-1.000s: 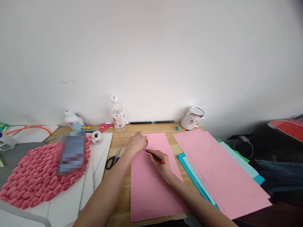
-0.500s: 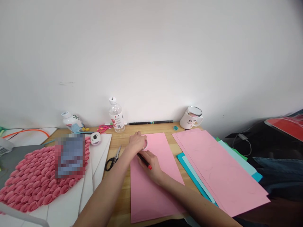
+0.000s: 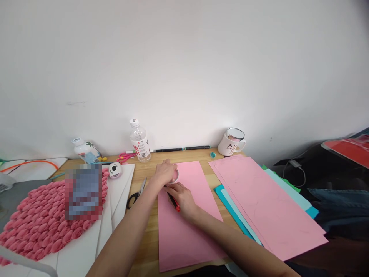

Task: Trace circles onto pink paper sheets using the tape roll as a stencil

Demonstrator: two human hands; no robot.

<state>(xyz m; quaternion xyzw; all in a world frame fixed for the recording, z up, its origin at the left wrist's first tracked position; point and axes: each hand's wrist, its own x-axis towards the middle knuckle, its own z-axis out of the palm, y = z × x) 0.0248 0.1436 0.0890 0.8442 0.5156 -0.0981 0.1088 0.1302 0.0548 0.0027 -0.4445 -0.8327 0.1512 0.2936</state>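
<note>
A sheet of pink paper (image 3: 188, 238) lies in front of me on the wooden table. My left hand (image 3: 165, 172) is closed on a small white-rimmed ring (image 3: 178, 176) near the sheet's top left corner; pink shows inside the rim. Just below it, my right hand (image 3: 184, 198) grips a black pen (image 3: 173, 201) with a red end. The pen's red end points down toward me, while its tip is hidden by the fingers beside the ring. Black-handled scissors (image 3: 133, 200) lie left of the sheet, near my left forearm.
Pink sheets (image 3: 268, 204) over blue and green paper lie at right. A plastic bottle (image 3: 140, 142), black pens (image 3: 170, 149), a teal cap (image 3: 212, 154) and a white mug (image 3: 231, 144) line the wall. Pink paper petals (image 3: 43, 215) and a white puncher (image 3: 115, 169) are at left.
The pen has swung in my right hand, its red end moving left and slightly down. My left hand stays on the ring. The whole view has shifted slightly.
</note>
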